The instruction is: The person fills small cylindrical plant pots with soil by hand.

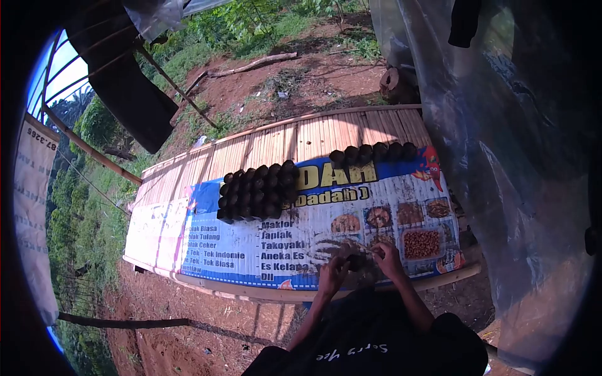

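Note:
My left hand (333,275) is at the near edge of the banner-covered bamboo table, its fingers closed at the side of a small dark pot (356,262). My right hand (387,258) is just right of that pot, fingers pinched together; what they hold is too small to make out. A transparent tray of reddish-brown seeds (421,244) lies to the right of my right hand. Farther left on the banner (282,235) stands a block of several dark pots (258,191) in rows. A single row of dark pots (373,153) lines the banner's far edge.
Bamboo slats (251,143) form the tabletop beyond the banner. Clear plastic sheeting (464,156) hangs at the right, and a dark cloth (128,88) hangs at the upper left. Bamboo poles (94,150) stand at the left. A log (399,84) lies on the soil behind.

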The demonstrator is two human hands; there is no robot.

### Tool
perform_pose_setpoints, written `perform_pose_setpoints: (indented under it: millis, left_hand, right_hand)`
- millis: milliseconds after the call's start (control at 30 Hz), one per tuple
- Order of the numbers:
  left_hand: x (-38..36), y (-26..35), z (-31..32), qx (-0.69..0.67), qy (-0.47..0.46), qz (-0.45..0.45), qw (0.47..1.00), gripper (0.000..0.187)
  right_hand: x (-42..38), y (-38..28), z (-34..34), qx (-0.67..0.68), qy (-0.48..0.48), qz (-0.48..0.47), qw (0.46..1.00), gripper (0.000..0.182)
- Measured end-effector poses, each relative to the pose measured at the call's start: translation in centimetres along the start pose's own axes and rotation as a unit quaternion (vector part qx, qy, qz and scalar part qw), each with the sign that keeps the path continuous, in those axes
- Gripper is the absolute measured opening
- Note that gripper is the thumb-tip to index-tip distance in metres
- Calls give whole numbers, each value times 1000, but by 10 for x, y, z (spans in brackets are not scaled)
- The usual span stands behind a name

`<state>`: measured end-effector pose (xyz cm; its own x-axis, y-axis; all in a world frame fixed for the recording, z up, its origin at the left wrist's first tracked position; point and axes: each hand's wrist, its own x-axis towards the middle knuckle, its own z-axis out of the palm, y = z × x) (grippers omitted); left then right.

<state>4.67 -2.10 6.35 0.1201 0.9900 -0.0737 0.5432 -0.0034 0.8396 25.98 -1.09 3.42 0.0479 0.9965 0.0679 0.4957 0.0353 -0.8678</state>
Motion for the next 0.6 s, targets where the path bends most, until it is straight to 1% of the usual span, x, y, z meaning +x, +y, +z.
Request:
perform_pose_setpoints:
  millis: [67,133,167,200,233,267,300,333,367,400,433,467,500,533,567,600]
  left_hand:
    - [0,-11,-8,-4,1,-8,1000,22]
    - [2,-18,-21,-19,-81,-7,997,25]
    - [2,-33,-22,-50,-113,-5,992,21]
    - [6,-53,-26,-49,-109,1,993,21]
    - [13,-69,-33,-34,-222,57,973,16]
    - [20,-83,-39,-17,-332,113,937,11]
    - [29,-82,-47,37,-404,52,912,7]
    - [38,-75,-56,89,-471,-12,877,5]
    - [51,-59,-66,179,-520,18,835,7]
    - [70,-64,-75,142,-513,-6,847,9]
    - [84,-22,-94,151,-388,29,909,11]
    - [95,14,-108,39,-159,140,977,14]
    - [109,50,-117,-71,78,151,983,30]
    - [124,75,-130,-70,75,149,984,30]
    - [137,94,-145,-156,264,187,933,43]
    - [145,104,-150,-237,441,217,838,58]
  right_hand:
    - [0,1,1,37,-15,42,998,17]
    - [0,0,0,27,-10,24,999,17]
    - [1,-3,-1,24,-13,21,999,16]
    - [1,-3,-1,22,-16,18,999,16]
    - [2,-1,-1,5,-14,13,1000,16]
    - [4,1,0,5,-10,7,1000,16]
    - [5,2,0,16,-10,16,1000,16]
    - [4,3,0,27,-13,26,999,15]
    - [5,9,2,11,-3,7,1000,15]
    - [6,8,1,12,-5,5,1000,15]
    - [6,5,-1,25,-5,7,1000,16]
    - [6,3,-3,37,-5,10,999,17]
    - [7,3,-4,38,-6,12,999,17]
    - [7,5,-4,39,-3,17,999,19]
    - [5,6,-4,39,1,23,999,20]
    - [4,6,-5,38,2,28,999,20]
